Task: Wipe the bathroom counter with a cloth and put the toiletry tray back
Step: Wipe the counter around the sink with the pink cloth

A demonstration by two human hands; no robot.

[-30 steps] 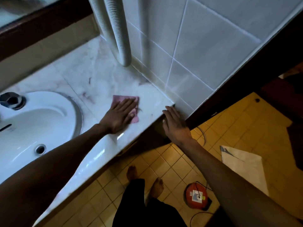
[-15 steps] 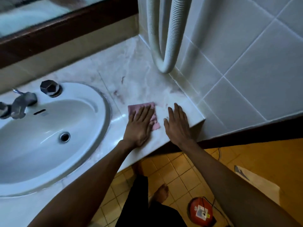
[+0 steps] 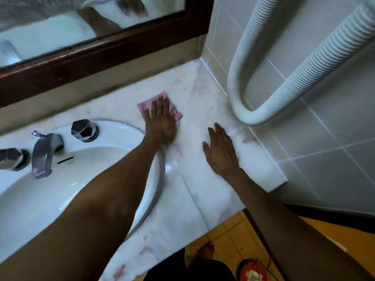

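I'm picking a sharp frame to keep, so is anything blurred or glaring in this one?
Head view: the left hand on the pink cloth is motion-smeared, the mirror reflection streaks, a bright glare patch sits on the white marble counter, and wide-angle distortion bends the edges.

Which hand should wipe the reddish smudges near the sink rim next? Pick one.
Left. The left hand already presses the pink cloth flat beside the sink; the right hand lies bare on the counter.
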